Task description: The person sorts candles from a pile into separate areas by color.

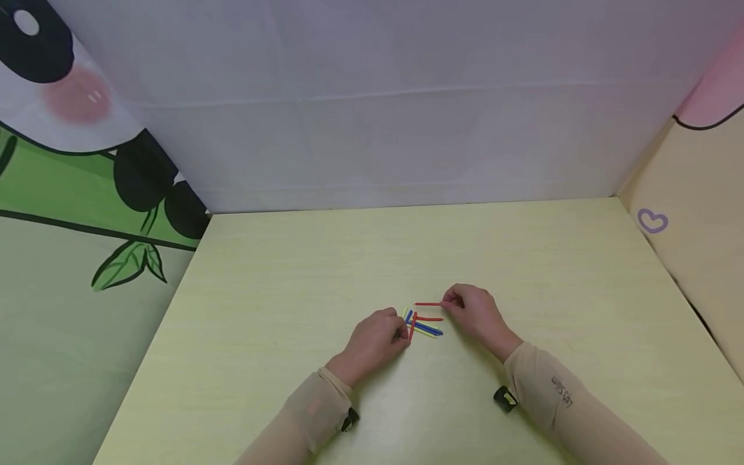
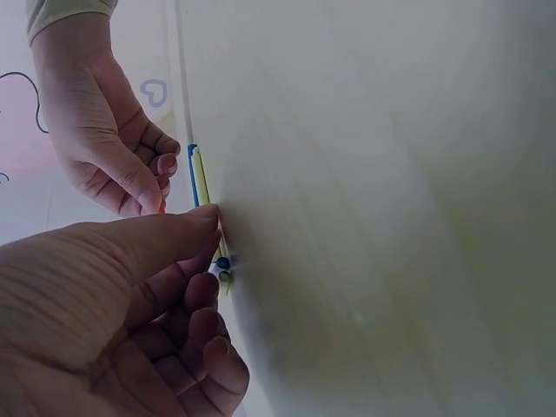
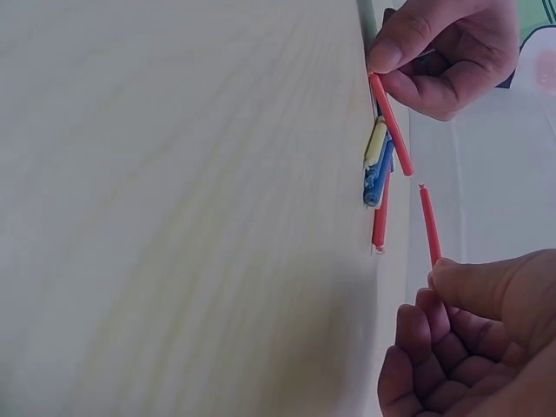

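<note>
My left hand [image 1: 376, 341] pinches one end of a thin red stick [image 3: 393, 126], shaped like a small candle, between thumb and finger. My right hand [image 1: 473, 316] holds a second red stick [image 1: 428, 303] by its end, pointing left toward the left hand; in the right wrist view a small nub shows at its free tip. Between the hands lies a small pile of similar sticks: a red stick [image 1: 431, 319], blue sticks [image 1: 430, 329] and yellow sticks [image 1: 429, 334]. In the left wrist view the fingers hide most of the left hand's stick.
A pale wood-grain table [image 1: 279, 271] lies under both hands. Behind it rises a plain white wall panel [image 1: 372, 148], with printed side panels left and right. A small black device [image 1: 506, 399] sits by the right sleeve.
</note>
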